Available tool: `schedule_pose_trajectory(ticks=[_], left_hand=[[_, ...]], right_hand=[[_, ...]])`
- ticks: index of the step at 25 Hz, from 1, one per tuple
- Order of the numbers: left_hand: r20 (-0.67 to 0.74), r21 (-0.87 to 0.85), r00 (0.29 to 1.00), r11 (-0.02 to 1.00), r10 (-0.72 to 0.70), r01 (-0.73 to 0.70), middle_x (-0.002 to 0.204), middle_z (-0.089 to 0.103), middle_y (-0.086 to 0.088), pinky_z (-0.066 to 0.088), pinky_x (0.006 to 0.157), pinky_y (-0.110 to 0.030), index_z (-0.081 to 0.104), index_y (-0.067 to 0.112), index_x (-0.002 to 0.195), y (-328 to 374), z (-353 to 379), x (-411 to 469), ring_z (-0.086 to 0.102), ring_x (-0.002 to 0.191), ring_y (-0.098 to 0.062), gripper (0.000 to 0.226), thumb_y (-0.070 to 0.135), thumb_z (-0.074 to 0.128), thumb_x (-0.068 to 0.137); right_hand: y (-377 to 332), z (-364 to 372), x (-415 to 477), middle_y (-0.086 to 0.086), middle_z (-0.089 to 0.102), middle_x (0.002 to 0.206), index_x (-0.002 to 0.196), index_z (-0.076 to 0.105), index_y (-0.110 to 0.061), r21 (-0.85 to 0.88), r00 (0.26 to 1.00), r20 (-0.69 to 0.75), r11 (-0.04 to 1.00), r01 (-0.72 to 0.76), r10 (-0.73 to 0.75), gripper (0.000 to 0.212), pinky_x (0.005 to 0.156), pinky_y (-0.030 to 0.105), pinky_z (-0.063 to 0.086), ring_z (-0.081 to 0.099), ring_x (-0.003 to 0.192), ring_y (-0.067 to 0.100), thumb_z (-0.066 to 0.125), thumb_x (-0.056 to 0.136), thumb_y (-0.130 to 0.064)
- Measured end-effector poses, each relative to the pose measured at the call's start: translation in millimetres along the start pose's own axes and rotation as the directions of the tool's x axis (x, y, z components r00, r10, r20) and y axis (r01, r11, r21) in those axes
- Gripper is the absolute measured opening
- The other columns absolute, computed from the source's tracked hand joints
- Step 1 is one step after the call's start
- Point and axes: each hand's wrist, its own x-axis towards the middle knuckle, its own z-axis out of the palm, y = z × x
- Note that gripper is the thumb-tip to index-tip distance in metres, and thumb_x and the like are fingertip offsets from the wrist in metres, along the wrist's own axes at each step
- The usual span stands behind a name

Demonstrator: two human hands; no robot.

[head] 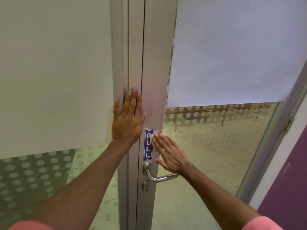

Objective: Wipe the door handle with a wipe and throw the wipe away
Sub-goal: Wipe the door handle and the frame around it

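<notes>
Two hands are flat against the door. The left hand (128, 117) is spread wide, holding nothing, its palm braced on the metal frame (132, 47) where the two leaves meet. Lower and to its right, the right hand (169, 153) lies with fingers extended and pressed over the wipe (157, 132), pinning it against the door stile rather than pinching it; only a small pale, crumpled edge shows beyond the fingertips, partly over the top of the blue PULL sticker (148, 145). Just below the heel of this hand sits the door handle (159, 177), a steel lever that curves out from its rose and runs toward the right, with a keyhole (145, 186) beneath it. So the wipe is above the handle, not on it, and the handle itself looks not yet wiped. The wipe appears thin, soft and limp, likely damp, so it should fold to any shape but could bunch or slip out from under flat fingers; wrapping it around the lever with curled fingers and thumb would probably hold it better. The lever looks smooth, rigid and probably slick, and may dip under pressure, so a closed grip sliding along its length seems the safer way. No bin is in view.
</notes>
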Motion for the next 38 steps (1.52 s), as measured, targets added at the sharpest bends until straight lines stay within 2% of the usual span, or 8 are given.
schedule_pose_trajectory(ticks=[5,13,19,22,26,30,34,38], left_hand=[[-0.005,0.041,1.000,0.999,-0.004,0.004,0.161,0.017,-0.014,0.000,0.120,-0.048,0.003,0.004,0.155,1.2,-0.2,0.4,0.017,0.148,-0.026,0.068,0.047,0.021,0.105],[-0.017,0.020,1.000,1.000,-0.001,0.002,0.161,0.010,-0.013,-0.008,0.120,-0.047,-0.002,0.006,0.154,0.3,1.9,-0.5,0.013,0.149,-0.025,0.065,0.045,0.017,0.105],[-0.024,0.025,1.000,1.000,-0.009,0.010,0.161,0.011,-0.012,-0.008,0.120,-0.047,-0.005,0.006,0.154,0.8,2.6,-0.7,0.016,0.150,-0.024,0.065,0.047,0.010,0.105],[-0.032,0.043,0.999,0.999,0.002,0.000,0.161,0.013,-0.012,-0.006,0.120,-0.047,-0.004,0.006,0.154,1.5,2.7,-0.6,0.022,0.148,-0.024,0.066,0.047,0.010,0.105],[-0.024,0.006,1.000,1.000,-0.008,0.008,0.161,0.011,-0.012,-0.006,0.120,-0.047,-0.003,0.007,0.154,-0.4,2.5,-1.1,0.016,0.149,-0.024,0.065,0.047,0.013,0.105],[-0.018,-0.003,1.000,1.000,0.003,-0.003,0.161,0.010,-0.012,-0.009,0.120,-0.047,-0.004,0.007,0.154,-0.1,2.8,-0.7,0.013,0.149,-0.024,0.064,0.045,0.011,0.105],[-0.012,0.001,1.000,1.000,-0.007,0.007,0.162,0.006,-0.012,-0.010,0.120,-0.046,-0.004,0.007,0.154,-0.7,3.6,-0.8,0.011,0.150,-0.024,0.065,0.046,0.011,0.105],[-0.016,0.000,1.000,1.000,-0.012,0.012,0.162,0.007,-0.012,-0.009,0.120,-0.046,-0.005,0.007,0.154,-0.4,4.1,-1.4,0.010,0.149,-0.024,0.066,0.047,0.013,0.105]], right_hand=[[-15.9,-24.7,51.0,0.017,-0.013,0.160,0.151,-0.006,-0.002,0.132,0.994,-0.081,0.989,-0.066,0.077,0.084,0.124,0.038,-0.001,-0.002,0.151,0.029,0.012,0.095,-0.062],[-30.5,15.9,-13.3,0.008,-0.003,0.162,0.154,0.003,-0.011,0.065,0.991,0.098,0.995,0.081,-0.087,0.075,0.123,0.037,-0.002,-0.013,0.150,0.018,0.007,0.098,-0.060],[-19.8,-23.3,47.6,0.014,-0.013,0.161,0.152,-0.006,-0.005,0.157,0.998,-0.018,0.986,-0.054,0.058,0.081,0.124,0.036,-0.001,-0.003,0.151,0.026,0.008,0.096,-0.062],[-22.1,-26.5,50.1,0.013,-0.016,0.161,0.152,-0.007,-0.006,0.140,1.000,-0.007,0.990,-0.003,0.004,0.083,0.124,0.036,-0.004,-0.006,0.151,0.025,0.008,0.095,-0.064],[-34.5,1.3,6.2,0.006,-0.022,0.159,0.152,-0.012,-0.013,0.152,0.981,0.147,0.983,0.101,-0.124,0.079,0.120,0.042,-0.005,-0.018,0.149,0.018,0.002,0.094,-0.065],[-14.6,15.8,-27.7,0.006,-0.007,0.163,0.155,-0.003,-0.013,0.167,0.945,0.245,0.969,0.181,-0.218,0.081,0.124,0.042,0.004,-0.013,0.150,0.017,0.004,0.094,-0.066],[-0.5,1.0,-14.8,0.011,0.005,0.160,0.153,0.006,-0.010,0.099,0.975,0.179,0.988,0.118,-0.134,0.078,0.121,0.038,0.000,0.008,0.149,0.026,0.001,0.095,-0.062],[19.4,-26.1,31.5,0.011,-0.018,0.159,0.151,-0.015,-0.010,0.075,1.000,-0.028,0.997,0.001,0.001,0.077,0.122,0.036,-0.005,-0.006,0.149,0.024,0.000,0.096,-0.062]])
